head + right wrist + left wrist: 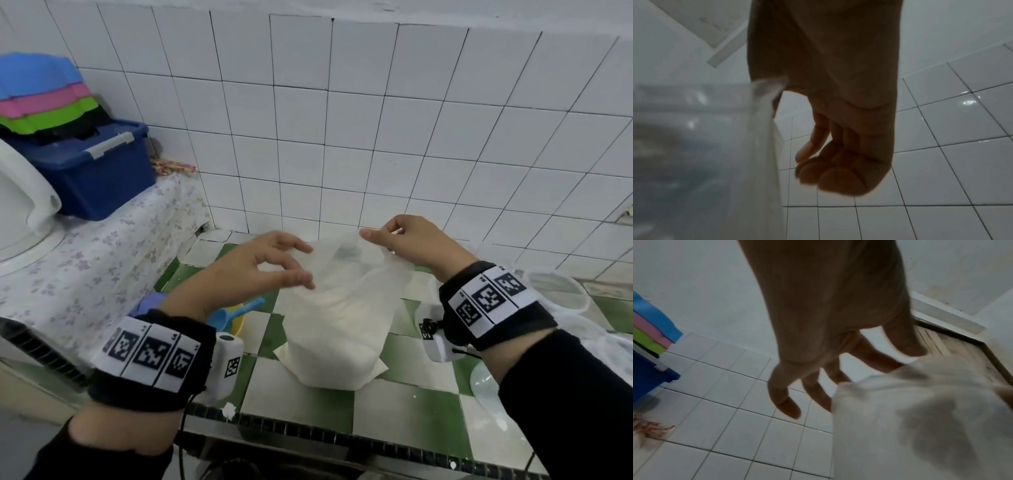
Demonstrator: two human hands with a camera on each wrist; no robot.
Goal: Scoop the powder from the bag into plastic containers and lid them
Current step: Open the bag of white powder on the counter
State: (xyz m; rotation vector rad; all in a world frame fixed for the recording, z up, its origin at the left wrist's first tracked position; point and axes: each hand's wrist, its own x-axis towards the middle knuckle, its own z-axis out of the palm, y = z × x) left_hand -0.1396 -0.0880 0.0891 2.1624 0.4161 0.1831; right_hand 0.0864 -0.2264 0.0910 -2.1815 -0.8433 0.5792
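Observation:
A translucent plastic bag (339, 329) full of white powder stands upright on the green-and-white tiled counter (301, 394). My right hand (371, 234) pinches the bag's top edge at its right side and holds it up; the right wrist view shows the bag film (756, 162) running up to my right hand (818, 154). My left hand (306, 266) has its fingers spread and touches the left side of the bag's top. In the left wrist view the bag (920, 418) lies against the fingertips (789, 408). Left of the bag, a blue scoop (236, 313) rests in a yellow bowl (238, 329).
Clear plastic containers (561, 294) stand at the right, and a clear lid (486, 387) lies near the front right. A blue storage bin (99, 174) with coloured items stacked on it sits at the back left on a floral cloth (102, 260). The tiled wall (342, 137) is close behind.

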